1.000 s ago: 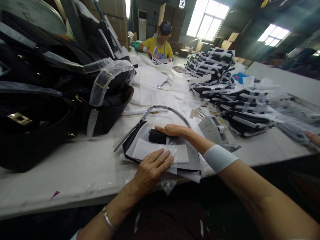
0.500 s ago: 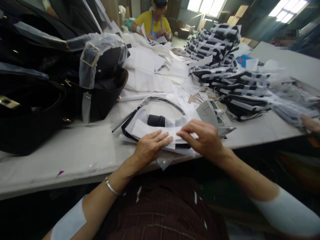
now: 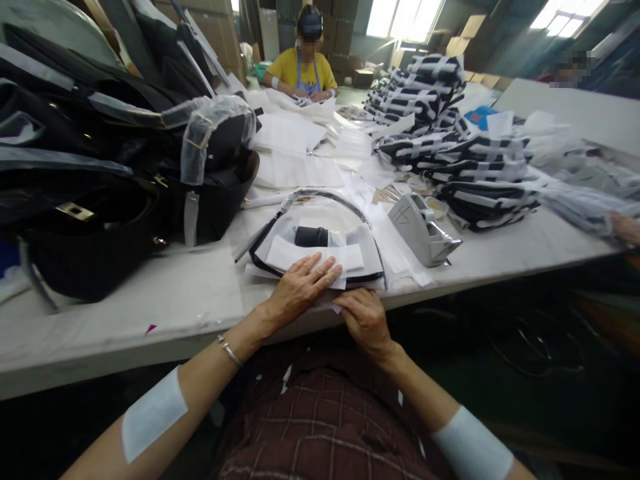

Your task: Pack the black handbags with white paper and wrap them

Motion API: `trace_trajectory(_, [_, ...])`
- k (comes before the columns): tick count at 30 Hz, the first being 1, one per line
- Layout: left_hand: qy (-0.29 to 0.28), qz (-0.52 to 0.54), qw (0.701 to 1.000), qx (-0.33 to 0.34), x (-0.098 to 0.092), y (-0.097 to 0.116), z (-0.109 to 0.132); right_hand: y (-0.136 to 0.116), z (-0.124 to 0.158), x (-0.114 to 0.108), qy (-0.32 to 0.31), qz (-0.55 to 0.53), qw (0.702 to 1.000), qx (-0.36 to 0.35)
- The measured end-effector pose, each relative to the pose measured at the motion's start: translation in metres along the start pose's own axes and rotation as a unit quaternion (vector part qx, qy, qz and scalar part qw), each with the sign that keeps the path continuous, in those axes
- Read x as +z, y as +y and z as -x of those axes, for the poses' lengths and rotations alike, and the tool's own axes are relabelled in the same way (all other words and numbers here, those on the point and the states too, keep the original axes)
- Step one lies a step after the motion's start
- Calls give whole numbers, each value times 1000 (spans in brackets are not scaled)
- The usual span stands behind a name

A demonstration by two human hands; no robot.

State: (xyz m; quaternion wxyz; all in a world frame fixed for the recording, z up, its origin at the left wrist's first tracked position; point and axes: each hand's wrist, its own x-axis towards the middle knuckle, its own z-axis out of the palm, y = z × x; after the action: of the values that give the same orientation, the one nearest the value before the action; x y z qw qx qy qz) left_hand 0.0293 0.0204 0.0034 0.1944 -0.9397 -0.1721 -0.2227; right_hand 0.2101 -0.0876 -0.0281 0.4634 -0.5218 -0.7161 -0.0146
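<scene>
A black handbag (image 3: 377,257) lies flat before me, its handle (image 3: 330,194) arched toward the far side and a white wrapping sheet (image 3: 350,258) over its body. A black tab (image 3: 311,237) shows above the sheet. Flat on the sheet's near part rests my left hand (image 3: 303,287), fingers extended, pressing down. At the bag's near edge, by the table's front, my right hand (image 3: 364,317) has its fingers pinched together. A small pale corner of thin sheet pokes out at its fingertips; most of that piece is hidden.
A grey tape dispenser (image 3: 423,230) stands right of the bag. Large black bags (image 3: 215,193) crowd the left. Strapped black-and-white bags (image 3: 480,177) are piled at the right. White sheets (image 3: 295,167) cover the middle. Across the table sits a person in a yellow shirt (image 3: 287,65).
My right hand has moved left and nearer to me, from the sheet's right part to the bag's near edge. My left hand remains flat on the sheet.
</scene>
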Motion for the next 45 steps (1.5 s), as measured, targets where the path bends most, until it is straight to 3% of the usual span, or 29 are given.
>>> trace_trajectory(2, [-1, -13, 1000, -1, -1, 0, -1, -3, -2, -10, 31, -98, 989, 103])
trace_trajectory(6, [5, -27, 1000, -5, 0, -1, -7, -6, -5, -20, 91, -228, 917, 315])
trace_trajectory(13, [25, -71, 997, 0, 3, 4, -18, -11, -11, -16, 180, -441, 779, 408])
trace_trajectory(15, [24, -74, 997, 6, 4, 5, -19, -16, -11, -17, 188, -467, 763, 406])
trace_trajectory(17, [25, -70, 997, 9, 5, 5, -20, -21, -9, -20, 185, -447, 784, 388])
trace_trajectory(19, [28, -64, 998, 7, 3, 1, -22, -26, -4, -26, 164, -374, 848, 338])
trace_trajectory(22, [28, -35, 999, -5, -6, -9, -31, -30, 5, -40, 81, -229, 957, 160])
trace_trajectory(24, [16, -2, 1000, -24, -18, -20, -40, -31, 10, -49, 31, -137, 990, 17])
trace_trajectory(27, [-15, 37, 996, -78, -37, -35, -56, -31, 16, -55, 9, -24, 995, -93])
trace_trajectory(34, [-42, 24, 980, -191, -66, -54, -76, -29, 29, -47, 26, 3, 996, -85])
trace_trajectory(40, [-40, 29, 978, -202, -70, -56, -77, -19, 32, -50, -32, 26, 988, -148])
trace_trajectory(45, [-38, 30, 977, -209, -71, -57, -78, -11, 31, -30, -73, 21, 987, -142])
